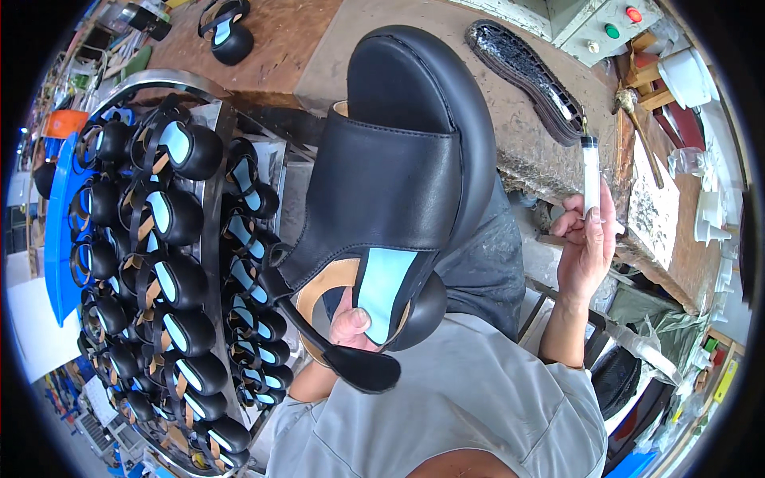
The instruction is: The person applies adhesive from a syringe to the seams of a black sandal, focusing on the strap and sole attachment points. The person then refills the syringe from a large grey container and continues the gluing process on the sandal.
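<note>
A black platform sandal [382, 187] with a wide front band, tan lining and a light-blue heel pad fills the middle of the view, toe pointing away. My left hand [351, 325] grips it at the heel; the thumb shows beside the pad and most fingers are hidden behind the shoe. Its ankle strap hangs loose toward me. Off to the right, my right hand [586, 251] is closed around a clear syringe [590, 171] with a black collar, held upright with its thin tip upward. That tip is near the heel end of a dark shoe sole [526, 80] with whitish residue.
At my left stands a rack [211, 183] packed with similar black sandals. Another sandal [231, 36] lies on the brown bench [279, 48] ahead. A control box [610, 28] with coloured buttons is at the far right, near a hammer-like tool [641, 135] and a white container [687, 78].
</note>
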